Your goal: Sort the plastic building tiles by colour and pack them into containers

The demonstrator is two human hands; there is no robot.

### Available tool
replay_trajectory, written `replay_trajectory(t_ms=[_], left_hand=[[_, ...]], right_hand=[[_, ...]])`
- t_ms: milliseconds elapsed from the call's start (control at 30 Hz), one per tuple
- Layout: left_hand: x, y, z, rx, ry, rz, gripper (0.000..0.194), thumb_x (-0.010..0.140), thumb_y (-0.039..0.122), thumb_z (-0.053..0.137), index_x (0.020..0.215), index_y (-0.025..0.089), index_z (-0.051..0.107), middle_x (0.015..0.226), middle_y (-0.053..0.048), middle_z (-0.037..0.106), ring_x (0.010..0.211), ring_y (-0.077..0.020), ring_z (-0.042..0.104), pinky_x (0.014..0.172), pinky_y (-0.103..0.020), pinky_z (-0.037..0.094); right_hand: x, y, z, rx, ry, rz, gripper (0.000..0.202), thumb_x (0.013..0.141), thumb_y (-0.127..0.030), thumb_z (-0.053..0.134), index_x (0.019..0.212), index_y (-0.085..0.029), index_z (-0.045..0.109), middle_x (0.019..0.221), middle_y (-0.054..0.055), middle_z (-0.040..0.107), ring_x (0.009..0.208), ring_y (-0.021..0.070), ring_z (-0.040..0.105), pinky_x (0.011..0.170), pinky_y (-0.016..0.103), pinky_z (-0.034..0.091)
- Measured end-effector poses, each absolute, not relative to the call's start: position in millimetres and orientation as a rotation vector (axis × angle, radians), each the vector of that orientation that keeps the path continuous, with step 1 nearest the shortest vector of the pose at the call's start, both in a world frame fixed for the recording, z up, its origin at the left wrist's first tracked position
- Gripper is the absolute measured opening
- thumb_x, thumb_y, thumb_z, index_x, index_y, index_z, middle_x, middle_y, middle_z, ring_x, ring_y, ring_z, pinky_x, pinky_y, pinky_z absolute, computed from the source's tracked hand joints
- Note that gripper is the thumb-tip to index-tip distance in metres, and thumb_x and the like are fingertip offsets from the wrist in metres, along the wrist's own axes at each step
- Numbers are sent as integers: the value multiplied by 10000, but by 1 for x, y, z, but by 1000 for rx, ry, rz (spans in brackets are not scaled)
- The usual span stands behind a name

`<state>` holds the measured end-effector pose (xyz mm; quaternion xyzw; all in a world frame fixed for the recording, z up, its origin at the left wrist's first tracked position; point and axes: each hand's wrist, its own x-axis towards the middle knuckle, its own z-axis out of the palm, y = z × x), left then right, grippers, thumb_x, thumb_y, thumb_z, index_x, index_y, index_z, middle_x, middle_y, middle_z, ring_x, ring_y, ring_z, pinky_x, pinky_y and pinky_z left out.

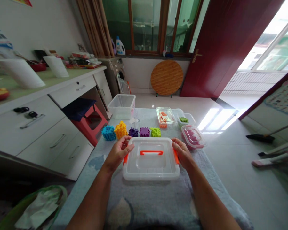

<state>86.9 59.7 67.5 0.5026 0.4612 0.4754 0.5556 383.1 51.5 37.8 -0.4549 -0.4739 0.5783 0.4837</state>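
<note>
Before me is a clear plastic storage box (150, 167) with its lid on, an orange handle (151, 152) on top and orange side latches. My left hand (117, 153) grips its far left corner, thumb over the lid's edge. Closed round the right side near the latch is my right hand (183, 152). Just beyond the box stand puzzle-like foam cubes in a row: a blue cube (108, 133), a yellow cube (121, 129), a dark purple cube (133, 132), a purple cube (144, 132) and a lime green cube (156, 132).
An open clear bin (122, 111) stands at the far left of the cloth-covered table (139, 204). To the right are small containers with orange pieces (163, 117), green pieces (183, 119) and pink pieces (193, 135). A red stool (93, 124) and a white cabinet (57, 140) flank the left side.
</note>
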Motion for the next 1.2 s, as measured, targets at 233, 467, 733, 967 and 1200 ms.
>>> replay_trajectory(t_ms=[233, 467, 733, 967, 1200], left_hand=[[87, 55, 70, 1148, 1100, 1048, 520, 678, 335, 784, 1136, 184, 589, 825, -25, 699, 699, -204, 664, 610, -270, 502], [89, 47, 69, 1055, 1045, 1027, 661, 706, 375, 766, 1282, 221, 481, 847, -28, 720, 649, -217, 689, 588, -301, 539], [87, 43, 68, 1069, 1108, 1026, 629, 711, 392, 736, 1256, 199, 491, 755, -18, 705, 570, -207, 661, 504, -272, 497], [91, 42, 56, 959, 1038, 1187, 510, 741, 402, 634, 1197, 189, 555, 860, -17, 696, 651, -174, 646, 555, -244, 484], [89, 44, 41, 868, 1006, 1252, 441, 737, 374, 619, 1137, 189, 597, 828, -11, 695, 674, -169, 638, 586, -242, 474]], right_hand=[[386, 38, 62, -1180, -1287, 1404, 537, 743, -514, 701, 1167, -235, 525, 570, -63, 578, 488, 144, 543, 471, 242, 436], [379, 13, 80, -1548, -1519, 907, 488, 777, -485, 656, 1192, -238, 582, 667, -5, 661, 680, 221, 626, 634, 311, 487], [372, 15, 81, -1593, -1656, 766, 390, 890, -441, 500, 1201, -218, 570, 1004, 76, 720, 854, 246, 663, 756, 341, 483], [376, 17, 73, -1535, -1526, 904, 406, 871, -473, 532, 1194, -232, 584, 1031, 67, 698, 800, 218, 643, 644, 309, 483], [374, 13, 57, -1273, -1127, 1343, 405, 849, -524, 577, 1151, -258, 607, 639, -34, 598, 538, 147, 532, 486, 247, 419]])
